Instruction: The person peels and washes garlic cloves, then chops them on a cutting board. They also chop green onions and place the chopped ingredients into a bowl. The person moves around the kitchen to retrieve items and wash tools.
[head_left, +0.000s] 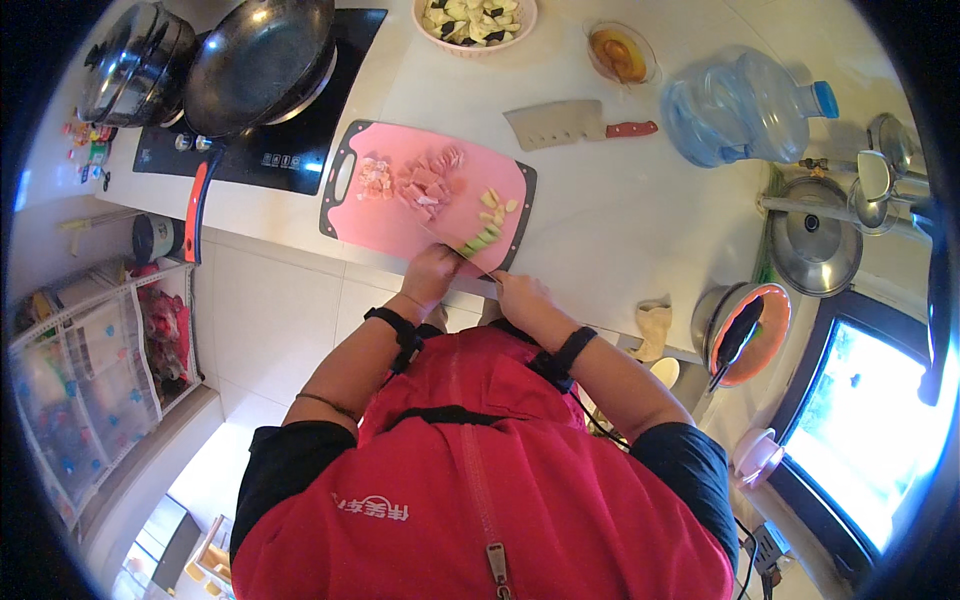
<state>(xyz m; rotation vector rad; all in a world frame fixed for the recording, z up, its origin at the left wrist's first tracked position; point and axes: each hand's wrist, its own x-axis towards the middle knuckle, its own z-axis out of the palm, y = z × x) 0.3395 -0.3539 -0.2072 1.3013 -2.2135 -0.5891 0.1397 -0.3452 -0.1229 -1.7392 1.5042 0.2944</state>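
Observation:
A pink cutting board (382, 232) with a dark rim lies at the counter's front edge. My right hand (525, 300) grips a kitchen knife (471, 261), its thin blade slanting up and left over the board's near edge. My left hand (433, 274) is curled close beside the blade; whatever its fingers may hold is hidden. Just beyond the blade sit cut green vegetable pieces (481, 241). Pale yellowish slices (495, 206) lie above them. Diced pink meat (427, 184) is heaped mid-board, with a smaller pile of paler, fatty dice (375, 178) to its left.
A cleaver (559, 124) with a red handle lies behind the board. Farther back are a basket of cut eggplant (472, 45), a glass bowl of brownish liquid (619, 54) and a blue water jug (735, 112). A wok (259, 67) stands on the cooktop (289, 154) at left.

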